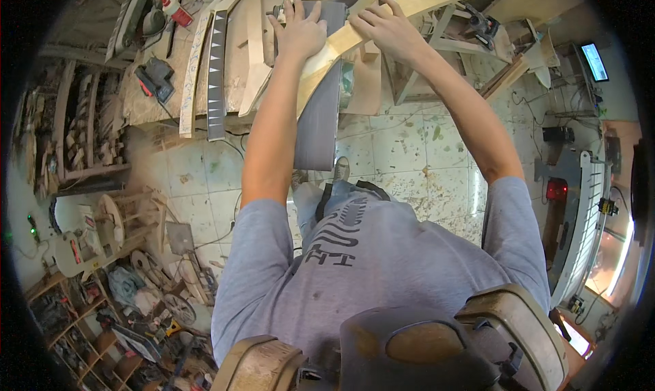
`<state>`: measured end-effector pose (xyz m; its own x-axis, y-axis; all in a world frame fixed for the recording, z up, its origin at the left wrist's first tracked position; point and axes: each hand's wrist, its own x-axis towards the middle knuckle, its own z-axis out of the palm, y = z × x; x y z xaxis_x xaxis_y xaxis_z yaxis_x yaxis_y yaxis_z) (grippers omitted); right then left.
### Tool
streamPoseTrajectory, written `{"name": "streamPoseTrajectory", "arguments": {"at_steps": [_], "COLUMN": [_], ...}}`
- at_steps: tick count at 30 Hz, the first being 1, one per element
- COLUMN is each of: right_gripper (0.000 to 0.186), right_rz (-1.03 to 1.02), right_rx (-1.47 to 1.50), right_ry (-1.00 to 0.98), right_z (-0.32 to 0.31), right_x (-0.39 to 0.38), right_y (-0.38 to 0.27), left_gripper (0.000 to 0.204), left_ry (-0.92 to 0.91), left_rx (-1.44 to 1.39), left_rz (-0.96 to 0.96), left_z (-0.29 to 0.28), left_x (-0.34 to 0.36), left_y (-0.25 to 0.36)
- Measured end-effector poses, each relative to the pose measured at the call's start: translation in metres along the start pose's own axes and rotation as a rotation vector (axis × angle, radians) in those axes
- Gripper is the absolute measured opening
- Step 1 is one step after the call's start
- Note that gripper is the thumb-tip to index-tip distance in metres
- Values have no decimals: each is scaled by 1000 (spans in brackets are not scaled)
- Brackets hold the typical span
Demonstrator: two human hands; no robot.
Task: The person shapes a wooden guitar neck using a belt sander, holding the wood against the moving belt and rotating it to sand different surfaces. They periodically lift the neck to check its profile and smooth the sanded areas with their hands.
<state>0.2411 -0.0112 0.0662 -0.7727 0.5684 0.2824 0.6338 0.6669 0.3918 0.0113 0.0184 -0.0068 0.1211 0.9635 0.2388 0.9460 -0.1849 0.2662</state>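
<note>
Hands first: I see two, both at the top centre of the frame, pressing one long pale wooden strip (382,19) down across a dark sanding belt (319,111) that runs from the top edge toward the middle. My left hand (299,31) lies flat with fingers spread, palm on the strip and the belt's upper end, gripping nothing; my right hand (390,28) curls over the strip just to the right, fingers closed around its edge. Holding it at two spots either side of the belt looks (to my eye) like a way to keep the wood steady and flat against the abrasive.

The worktop (147,101) at upper left carries one black notched strip (217,64) with a row of pale triangles, flanked by two pale wooden blanks, plus two power tools I can count near its left edge. Below, the tiled floor (402,152) is dusty, and cluttered shelves fill the lower left.
</note>
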Motion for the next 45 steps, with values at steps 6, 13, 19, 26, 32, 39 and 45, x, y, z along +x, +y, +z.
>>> {"name": "streamPoseTrajectory", "arguments": {"at_steps": [6, 13, 19, 26, 32, 39, 45], "right_gripper": [53, 53, 42, 47, 38, 41, 45], "right_rz": [-6, 3, 6, 31, 24, 49, 59], "right_rx": [29, 25, 22, 43, 15, 26, 55], "right_ry": [70, 47, 106, -7, 119, 134, 134], "right_z": [9, 3, 1, 0, 5, 7, 3], "right_x": [8, 7, -12, -13, -1, 3, 0], "right_y": [-8, -5, 13, 11, -8, -20, -23], "left_gripper": [62, 61, 59, 59, 59, 59, 59], "left_ry": [5, 11, 6, -46, -23, -65, -93], "left_rx": [2, 33, 51, 20, -9, -29, 0], "left_rz": [-36, -25, 16, 32, 2, -40, -34], "left_z": [-6, -7, -1, -6, -11, -21, -23], "left_x": [-7, -5, 5, 6, -4, -10, -11], "left_y": [-10, -5, 20, 20, -2, -6, -5]}}
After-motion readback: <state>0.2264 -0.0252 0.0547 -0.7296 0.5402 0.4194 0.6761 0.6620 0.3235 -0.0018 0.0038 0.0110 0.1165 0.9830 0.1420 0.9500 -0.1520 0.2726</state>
